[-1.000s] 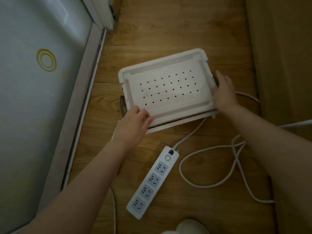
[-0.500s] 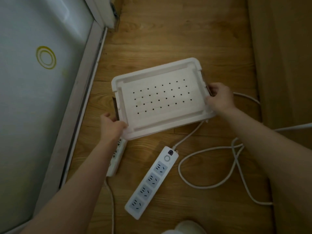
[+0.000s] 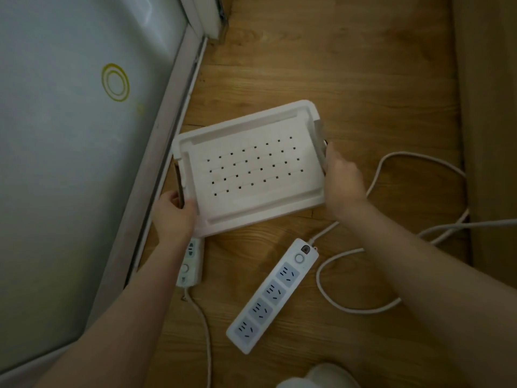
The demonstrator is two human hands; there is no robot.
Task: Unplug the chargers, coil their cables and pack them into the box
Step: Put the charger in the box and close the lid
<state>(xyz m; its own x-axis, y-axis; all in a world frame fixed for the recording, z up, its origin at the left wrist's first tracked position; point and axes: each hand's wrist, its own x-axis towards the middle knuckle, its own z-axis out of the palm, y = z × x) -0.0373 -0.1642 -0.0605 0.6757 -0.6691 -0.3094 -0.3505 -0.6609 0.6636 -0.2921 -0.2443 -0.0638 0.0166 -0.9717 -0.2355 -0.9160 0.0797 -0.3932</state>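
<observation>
Plainly a shallow white box (image 3: 253, 203), rimmed, rows of small holes.

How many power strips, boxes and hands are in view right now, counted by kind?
Power strips: 2, the four-outlet strip and the partly hidden strip
Boxes: 1, the white box
Hands: 2, left hand and right hand
Total: 5

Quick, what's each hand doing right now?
Left hand: grips the white box at its left end.
Right hand: grips its right end.
</observation>
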